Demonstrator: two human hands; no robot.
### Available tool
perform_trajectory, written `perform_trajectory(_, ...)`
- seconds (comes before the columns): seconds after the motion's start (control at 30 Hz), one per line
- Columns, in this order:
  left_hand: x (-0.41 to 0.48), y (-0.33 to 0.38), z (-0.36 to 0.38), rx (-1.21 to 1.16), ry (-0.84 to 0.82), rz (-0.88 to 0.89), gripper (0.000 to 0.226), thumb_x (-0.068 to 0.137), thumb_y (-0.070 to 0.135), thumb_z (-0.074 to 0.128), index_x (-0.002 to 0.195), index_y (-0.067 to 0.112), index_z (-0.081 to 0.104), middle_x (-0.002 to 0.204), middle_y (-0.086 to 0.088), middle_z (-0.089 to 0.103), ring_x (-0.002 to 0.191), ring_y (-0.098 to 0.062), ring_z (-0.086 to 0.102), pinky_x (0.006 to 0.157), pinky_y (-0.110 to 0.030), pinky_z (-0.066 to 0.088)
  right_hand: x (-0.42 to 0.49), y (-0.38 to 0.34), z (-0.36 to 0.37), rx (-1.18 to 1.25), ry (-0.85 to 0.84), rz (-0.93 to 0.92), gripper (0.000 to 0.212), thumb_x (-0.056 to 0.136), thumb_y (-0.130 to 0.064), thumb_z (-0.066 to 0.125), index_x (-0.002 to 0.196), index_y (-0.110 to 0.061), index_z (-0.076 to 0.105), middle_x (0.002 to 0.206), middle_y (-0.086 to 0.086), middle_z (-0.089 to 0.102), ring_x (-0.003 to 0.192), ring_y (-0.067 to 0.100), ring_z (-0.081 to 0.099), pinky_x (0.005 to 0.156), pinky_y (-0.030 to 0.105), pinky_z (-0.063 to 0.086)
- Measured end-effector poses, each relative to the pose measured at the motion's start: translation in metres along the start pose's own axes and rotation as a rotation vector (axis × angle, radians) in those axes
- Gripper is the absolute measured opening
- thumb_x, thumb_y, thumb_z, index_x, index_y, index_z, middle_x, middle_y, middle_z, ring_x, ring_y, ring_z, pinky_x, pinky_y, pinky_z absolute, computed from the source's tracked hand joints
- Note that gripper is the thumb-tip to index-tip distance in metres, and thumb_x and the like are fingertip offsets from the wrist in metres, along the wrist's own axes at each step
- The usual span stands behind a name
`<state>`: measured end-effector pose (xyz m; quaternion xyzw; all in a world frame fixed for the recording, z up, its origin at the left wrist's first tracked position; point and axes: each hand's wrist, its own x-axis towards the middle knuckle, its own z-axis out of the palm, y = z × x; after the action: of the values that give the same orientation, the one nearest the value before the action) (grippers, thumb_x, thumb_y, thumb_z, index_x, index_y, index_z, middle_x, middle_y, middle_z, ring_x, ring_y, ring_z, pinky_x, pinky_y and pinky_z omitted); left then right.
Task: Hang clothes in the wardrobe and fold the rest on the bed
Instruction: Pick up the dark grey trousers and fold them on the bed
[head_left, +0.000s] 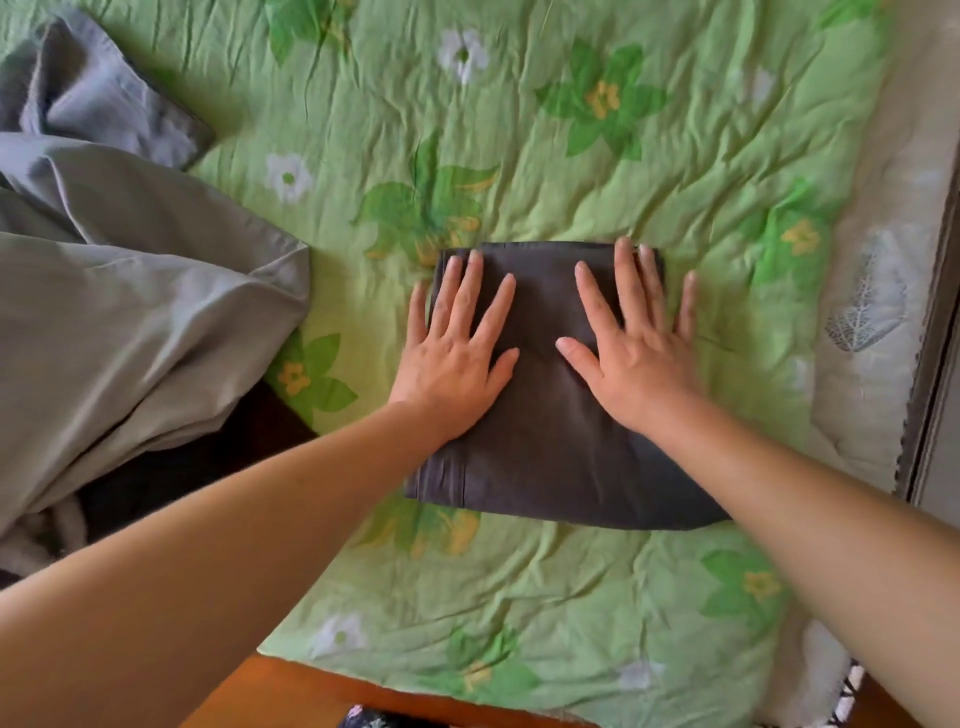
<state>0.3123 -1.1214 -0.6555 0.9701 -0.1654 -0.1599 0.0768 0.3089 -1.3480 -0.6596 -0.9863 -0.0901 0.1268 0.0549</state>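
Note:
A dark grey garment (545, 452), folded into a neat rectangle, lies in the middle of the green flowered quilt (597, 171) on the bed. My left hand (457, 353) lies flat on its left half with fingers spread and straight. Flat on the right half is my right hand (631, 348), its fingers reaching the far edge of the fold. Both palms press down on the cloth; neither hand grips it.
A heap of grey-green and blue-grey cloth (130, 291) covers the bed's left side, with a dark garment (208, 457) partly under it. A white leaf-print cover (872, 306) runs along the right edge. The wooden bed frame (311, 691) shows at the bottom.

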Motion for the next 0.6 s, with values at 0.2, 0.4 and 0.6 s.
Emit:
perform_trajectory(0.2, -0.096, 0.014, 0.020, -0.073, 0.086, 0.096, 0.064, 0.100, 0.040, 0.047, 0.159, 0.022, 0.027, 0.167, -0.012, 0.011, 0.155, -0.029, 0.004, 0.120, -0.061, 0.017, -0.109, -0.011, 0.006, 0.047, 0.029, -0.163, 0.077, 0.097, -0.066, 0.037, 0.160, -0.024, 0.025, 0.168, 0.015, 0.009, 0.155, 0.036, 0.009, 0.113, 0.075, 0.011)
perform_trajectory(0.4, -0.086, 0.010, 0.045, 0.015, 0.011, 0.089, 0.069, 0.096, 0.048, 0.044, 0.159, 0.025, 0.026, 0.167, -0.014, 0.013, 0.155, -0.030, 0.006, 0.120, -0.060, 0.016, -0.100, -0.004, 0.037, -0.035, -0.162, -0.093, 0.084, 0.092, -0.075, 0.032, 0.161, -0.033, 0.008, 0.169, 0.015, -0.005, 0.156, 0.035, -0.002, 0.113, 0.075, 0.009)
perform_trajectory(0.6, -0.037, 0.000, -0.013, -0.059, 0.225, 0.035, 0.057, 0.087, 0.040, 0.059, 0.141, 0.022, 0.051, 0.147, -0.013, 0.041, 0.138, -0.035, 0.037, 0.112, -0.056, 0.028, -0.054, 0.002, -0.014, 0.101, 0.154, -0.015, 0.063, 0.092, -0.062, 0.051, 0.144, -0.026, 0.050, 0.142, 0.017, 0.045, 0.122, 0.043, 0.049, 0.098, 0.055, 0.040)
